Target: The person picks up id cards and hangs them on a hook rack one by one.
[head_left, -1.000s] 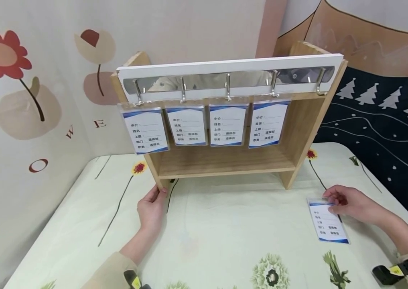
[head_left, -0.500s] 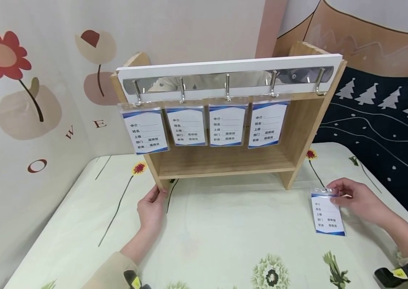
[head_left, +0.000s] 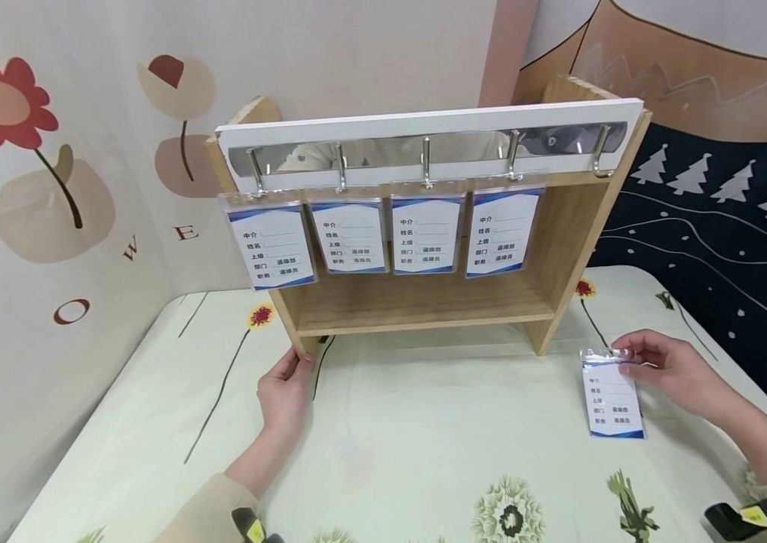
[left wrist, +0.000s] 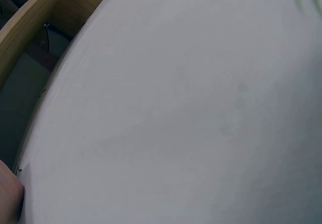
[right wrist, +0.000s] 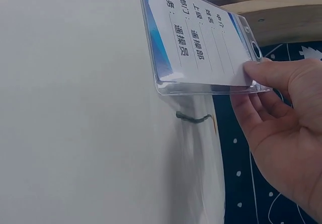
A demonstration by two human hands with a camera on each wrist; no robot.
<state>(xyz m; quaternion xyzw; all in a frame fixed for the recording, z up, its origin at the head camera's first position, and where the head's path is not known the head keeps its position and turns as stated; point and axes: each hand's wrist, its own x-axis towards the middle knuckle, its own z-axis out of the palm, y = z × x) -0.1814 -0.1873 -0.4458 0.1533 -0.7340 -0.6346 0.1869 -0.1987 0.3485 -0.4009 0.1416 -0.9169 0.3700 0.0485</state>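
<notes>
In the head view my right hand (head_left: 671,373) pinches the upper right corner of a clear badge holder (head_left: 612,400) with a white and blue card inside. The right wrist view shows the thumb on its face and the fingers behind, the holder lifted above the cloth. My left hand (head_left: 284,396) grips the foot of the left side of a wooden shelf (head_left: 424,305); in the left wrist view only a sliver of that hand shows. Similar badge holders (head_left: 427,234) hang in a row from metal hooks (head_left: 427,162) on the shelf's front.
A white rail (head_left: 580,113) carries the hooks; the rightmost hook (head_left: 602,151) bears nothing. Pale flowered cloth (head_left: 424,430) covers the table. Printed fabric walls (head_left: 722,219) stand close behind and to the sides.
My right hand has raised the badge holder slightly and moved it a little away from me, and the holder now hangs more upright. The left hand keeps its place at the shelf's foot.
</notes>
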